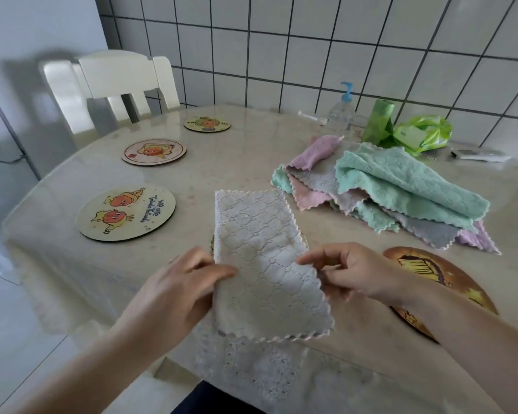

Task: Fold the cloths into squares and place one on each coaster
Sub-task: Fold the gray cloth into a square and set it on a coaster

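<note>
Both hands hold a pale grey cloth [263,264] in the lower centre of the frame: the left hand [177,291] pinches its left edge, and the right hand [353,270] pinches its right edge, fingers curled on the fabric. The cloth is folded into a long strip, with its far end lying on the desk [237,162] and its near end lifted. A coaster edge [304,236] shows under it. Three round printed coasters lie toward the upper left: the nearest [126,213], a middle one [154,152] and the farthest [207,124]. A dark coaster [449,282] sits at lower right, partly behind the right forearm. A pile of cloths [395,192] in green, pink, grey and lilac lies at centre right.
</note>
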A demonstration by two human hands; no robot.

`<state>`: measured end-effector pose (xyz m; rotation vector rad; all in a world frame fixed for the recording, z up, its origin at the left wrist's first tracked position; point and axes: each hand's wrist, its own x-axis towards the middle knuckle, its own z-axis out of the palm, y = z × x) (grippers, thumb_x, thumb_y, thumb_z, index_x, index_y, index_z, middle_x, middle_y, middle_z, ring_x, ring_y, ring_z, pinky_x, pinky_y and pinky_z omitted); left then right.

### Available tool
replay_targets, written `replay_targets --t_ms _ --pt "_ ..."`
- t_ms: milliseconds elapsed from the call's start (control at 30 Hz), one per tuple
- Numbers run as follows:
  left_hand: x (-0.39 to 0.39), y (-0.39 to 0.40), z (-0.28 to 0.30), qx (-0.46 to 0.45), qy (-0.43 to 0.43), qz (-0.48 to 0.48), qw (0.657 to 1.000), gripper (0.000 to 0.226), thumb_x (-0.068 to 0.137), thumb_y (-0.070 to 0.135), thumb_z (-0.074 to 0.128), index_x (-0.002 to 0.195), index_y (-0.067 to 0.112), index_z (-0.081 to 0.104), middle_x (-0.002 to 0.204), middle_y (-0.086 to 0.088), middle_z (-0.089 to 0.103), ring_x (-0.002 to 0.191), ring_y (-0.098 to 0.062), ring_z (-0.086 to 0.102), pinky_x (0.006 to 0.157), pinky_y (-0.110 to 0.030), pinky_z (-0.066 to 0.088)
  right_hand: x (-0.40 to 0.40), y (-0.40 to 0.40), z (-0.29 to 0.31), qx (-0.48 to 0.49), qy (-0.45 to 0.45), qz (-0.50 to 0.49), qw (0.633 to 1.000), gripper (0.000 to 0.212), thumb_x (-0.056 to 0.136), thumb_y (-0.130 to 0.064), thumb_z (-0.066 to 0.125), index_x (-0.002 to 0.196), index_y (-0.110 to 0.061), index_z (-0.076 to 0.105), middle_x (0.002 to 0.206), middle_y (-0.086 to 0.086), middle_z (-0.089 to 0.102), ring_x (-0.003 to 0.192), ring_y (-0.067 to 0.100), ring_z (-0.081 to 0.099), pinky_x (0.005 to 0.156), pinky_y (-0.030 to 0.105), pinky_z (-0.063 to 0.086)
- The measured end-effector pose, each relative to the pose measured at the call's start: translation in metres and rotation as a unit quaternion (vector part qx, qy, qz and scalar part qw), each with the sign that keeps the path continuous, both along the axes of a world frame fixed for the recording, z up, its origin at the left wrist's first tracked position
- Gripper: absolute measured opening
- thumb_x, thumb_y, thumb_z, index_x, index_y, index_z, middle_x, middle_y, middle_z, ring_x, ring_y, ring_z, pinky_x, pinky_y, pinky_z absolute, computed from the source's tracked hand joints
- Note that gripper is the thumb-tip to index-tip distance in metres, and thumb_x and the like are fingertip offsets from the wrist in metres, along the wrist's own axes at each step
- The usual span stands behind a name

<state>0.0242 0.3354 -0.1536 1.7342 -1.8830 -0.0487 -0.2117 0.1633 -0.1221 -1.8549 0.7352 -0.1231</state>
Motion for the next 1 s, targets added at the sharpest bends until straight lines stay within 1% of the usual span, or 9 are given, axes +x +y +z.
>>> replay_targets --t_ms 67,167,333,433,533,633,833,933,1000 --pt "0.005 -0.002 -0.005 -0.040 -0.095 -0.014 0.995 0.051 0.066 0.013 0.081 0.113 0.022 0.066 0.101 0.003 0.054 0.091 -0.010 0.054 0.075 -0.028 0.052 -0.003 0.000 -0.007 -0.178 0.003 0.030 0.984 0.039 0.086 -0.005 0.057 0.108 -0.036 0.064 0.080 -0.016 0.067 0.073 -0.003 0.064 0.065 0.018 0.051" --pt "0.014 -0.008 -0.011 -0.082 -0.162 -0.063 0.981 0.040 0.077 0.016 0.071 0.117 0.021 0.065 0.126 -0.007 0.056 0.121 -0.021 0.049 0.098 -0.039 0.045 -0.008 -0.002 -0.017 -0.483 -0.013 0.100 0.870 0.032 0.084 -0.035 0.056 0.116 -0.040 0.061 0.094 -0.016 0.055 0.075 0.000 0.054 0.063 0.021 0.050" --pt "0.023 -0.015 -0.018 -0.086 -0.164 -0.172 0.967 0.034 0.084 0.013 0.057 0.116 0.016 0.066 0.126 0.003 0.061 0.123 -0.009 0.051 0.101 -0.035 0.043 -0.015 -0.006 -0.031 -0.635 -0.065 0.183 0.748 0.029 0.087 -0.031 0.058 0.115 -0.033 0.060 0.116 0.000 0.052 0.098 0.014 0.052 0.088 0.028 0.040" --pt "0.021 -0.017 -0.018 -0.076 -0.067 -0.156 0.983 0.031 0.084 0.016 0.057 0.114 0.016 0.067 0.119 0.006 0.065 0.113 -0.002 0.057 0.096 -0.026 0.046 -0.008 -0.004 -0.031 -0.555 -0.121 0.169 0.805 0.019 0.090 -0.026 0.057 0.106 -0.021 0.066 0.111 -0.001 0.065 0.106 0.012 0.059 0.092 0.029 0.045" --pt "0.016 -0.020 -0.007 -0.044 0.095 -0.073 0.992 0.018 0.088 0.026 0.056 0.098 0.027 0.070 0.083 0.020 0.069 0.065 0.009 0.058 0.059 -0.009 0.044 0.003 -0.001 -0.021 -0.445 -0.150 0.086 0.879 0.013 0.090 -0.028 0.055 0.096 -0.023 0.065 0.087 -0.016 0.067 0.084 -0.010 0.061 0.071 0.011 0.048" --pt "0.012 -0.035 -0.003 -0.026 0.214 0.019 0.976 0.023 0.089 0.033 0.058 0.071 0.019 0.062 0.052 0.010 0.056 0.040 -0.003 0.037 0.040 -0.019 0.026 0.017 -0.008 -0.014 -0.362 -0.135 -0.060 0.921 0.013 0.087 -0.023 0.055 0.085 -0.015 0.065 0.067 -0.006 0.065 0.061 -0.006 0.055 0.056 0.017 0.042" --pt "0.029 -0.084 0.020 0.033 0.331 0.094 0.938 0.036 0.086 0.035 0.055 0.083 -0.001 0.057 0.073 -0.022 0.058 0.061 -0.021 0.054 0.058 -0.042 0.050 0.069 -0.048 -0.004 -0.231 -0.076 -0.185 0.952 0.028 0.090 -0.034 0.053 0.080 -0.010 0.065 0.078 0.010 0.068 0.076 0.025 0.065 0.076 0.048 0.053" --pt "0.040 -0.104 0.022 0.067 0.399 0.092 0.910 0.029 0.091 0.024 0.055 0.118 0.014 0.054 0.089 -0.003 0.071 0.081 -0.012 0.069 0.072 -0.038 0.058 0.087 -0.063 -0.006 -0.213 -0.039 -0.211 0.953 0.027 0.089 -0.034 0.056 0.085 -0.010 0.068 0.084 0.013 0.070 0.074 0.020 0.065 0.076 0.043 0.055" --pt "0.048 -0.116 0.019 0.093 0.429 0.110 0.892 0.066 0.088 0.024 0.059 0.144 0.025 0.024 0.096 -0.004 0.070 0.086 -0.017 0.069 0.075 -0.039 0.058 0.095 -0.071 -0.009 -0.207 -0.010 -0.217 0.954 0.026 0.090 -0.032 0.056 0.092 -0.010 0.069 0.086 0.014 0.071 0.073 0.019 0.064 0.070 0.037 0.051"
